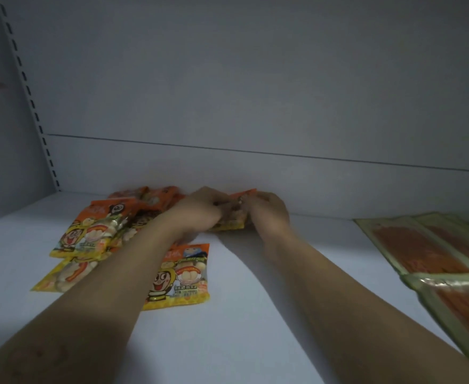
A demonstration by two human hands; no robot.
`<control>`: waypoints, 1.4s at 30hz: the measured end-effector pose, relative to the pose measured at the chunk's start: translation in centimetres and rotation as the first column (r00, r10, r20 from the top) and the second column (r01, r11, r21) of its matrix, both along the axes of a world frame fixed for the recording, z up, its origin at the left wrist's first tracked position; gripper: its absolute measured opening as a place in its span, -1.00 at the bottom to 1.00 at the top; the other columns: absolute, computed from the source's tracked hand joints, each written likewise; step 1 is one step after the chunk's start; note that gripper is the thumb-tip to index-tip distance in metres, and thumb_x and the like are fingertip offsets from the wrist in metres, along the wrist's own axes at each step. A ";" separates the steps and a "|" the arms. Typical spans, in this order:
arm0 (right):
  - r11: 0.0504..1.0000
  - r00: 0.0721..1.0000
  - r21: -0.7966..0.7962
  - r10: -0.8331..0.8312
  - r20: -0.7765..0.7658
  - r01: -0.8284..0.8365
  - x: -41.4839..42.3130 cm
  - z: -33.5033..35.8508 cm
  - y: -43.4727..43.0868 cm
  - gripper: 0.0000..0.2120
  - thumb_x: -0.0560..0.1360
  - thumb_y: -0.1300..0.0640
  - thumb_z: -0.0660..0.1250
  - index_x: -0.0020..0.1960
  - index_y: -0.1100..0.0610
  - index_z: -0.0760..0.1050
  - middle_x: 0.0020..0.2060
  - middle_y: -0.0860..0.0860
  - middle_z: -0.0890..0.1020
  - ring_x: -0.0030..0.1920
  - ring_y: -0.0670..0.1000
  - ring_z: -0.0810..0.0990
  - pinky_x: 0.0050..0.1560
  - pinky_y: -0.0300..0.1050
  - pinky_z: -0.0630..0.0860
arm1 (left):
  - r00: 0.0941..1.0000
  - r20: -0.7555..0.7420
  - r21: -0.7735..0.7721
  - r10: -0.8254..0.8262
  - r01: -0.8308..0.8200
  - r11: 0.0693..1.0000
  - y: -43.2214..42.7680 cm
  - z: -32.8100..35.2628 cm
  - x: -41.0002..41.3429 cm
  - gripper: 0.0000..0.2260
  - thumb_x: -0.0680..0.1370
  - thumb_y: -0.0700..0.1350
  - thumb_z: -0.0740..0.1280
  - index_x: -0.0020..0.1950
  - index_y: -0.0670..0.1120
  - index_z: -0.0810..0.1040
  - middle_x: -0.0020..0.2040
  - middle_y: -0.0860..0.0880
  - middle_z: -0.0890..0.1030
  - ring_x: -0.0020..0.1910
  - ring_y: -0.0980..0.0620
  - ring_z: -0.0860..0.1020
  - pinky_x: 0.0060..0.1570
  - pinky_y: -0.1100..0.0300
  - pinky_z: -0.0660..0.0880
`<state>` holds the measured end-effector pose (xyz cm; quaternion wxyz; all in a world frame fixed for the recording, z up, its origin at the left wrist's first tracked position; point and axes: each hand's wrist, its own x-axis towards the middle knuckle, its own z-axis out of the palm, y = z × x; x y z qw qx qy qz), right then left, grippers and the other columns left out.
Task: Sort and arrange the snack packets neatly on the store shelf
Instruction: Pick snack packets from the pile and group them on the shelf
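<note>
Bare left hand point(200, 210); bare right hand point(269, 213); bare, slender forearms point(111, 278)

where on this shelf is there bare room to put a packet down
Bare white shelf runs wide between the right hand on the held orange packet and the green-edged flat packs of orange strips. Also free: the front, between the forearms, and the left corner beside the heap of orange-and-yellow snack packets. That heap and the right edge are crowded.

Head cam; close, down at shelf point(227, 342)
</note>
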<state>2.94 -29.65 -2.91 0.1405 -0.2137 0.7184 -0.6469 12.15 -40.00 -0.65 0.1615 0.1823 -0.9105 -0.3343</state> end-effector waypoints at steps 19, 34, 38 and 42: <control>0.982 0.991 -0.141 0.118 -0.065 -0.126 -2.0 1.3 2.0 -0.55 0.51 0.31 0.36 0.35 0.05 0.41 0.18 0.09 0.60 0.11 0.07 0.63 -0.01 -0.05 0.63 | 0.950 -0.231 0.503 0.211 -0.069 0.862 2.0 0.1 -1.2 -0.68 0.50 -0.08 0.49 0.23 -0.09 0.57 0.16 -0.09 0.67 0.10 -0.09 0.64 0.22 -0.10 0.54; 0.973 0.973 0.215 0.125 -0.196 -0.082 -3.5 7.8 5.5 -0.92 0.55 0.21 0.37 -0.11 0.20 0.52 -0.20 0.10 0.66 -0.17 0.09 0.64 -0.13 -0.06 0.56 | 0.933 -0.360 0.827 0.019 0.309 0.470 4.6 0.5 -1.6 -0.53 0.31 0.00 0.50 0.16 -0.13 0.56 -0.04 -0.12 0.66 -0.18 0.00 0.58 -0.31 0.17 0.50; 0.977 0.985 0.182 0.134 -0.111 -0.112 -3.8 6.5 6.5 -0.88 0.58 0.19 0.34 -0.11 0.20 0.48 -0.06 0.20 0.66 -0.05 0.18 0.67 0.04 0.11 0.63 | 0.950 -0.312 0.898 -0.015 0.300 0.323 4.7 0.1 -2.1 -0.44 0.37 0.29 0.37 0.12 -0.12 0.67 0.06 -0.13 0.69 -0.04 -0.07 0.66 -0.17 0.04 0.62; 0.968 0.968 0.251 0.081 -0.238 -0.020 -3.8 5.0 7.0 -0.81 0.59 0.19 0.31 -0.19 0.12 0.42 -0.27 0.04 0.59 -0.28 0.00 0.57 -0.35 -0.18 0.47 | 0.967 -0.250 0.915 0.056 0.217 0.340 4.1 0.0 -2.1 -0.52 0.59 0.23 0.19 0.16 -0.14 0.60 0.05 -0.16 0.71 -0.03 -0.12 0.70 -0.12 -0.05 0.65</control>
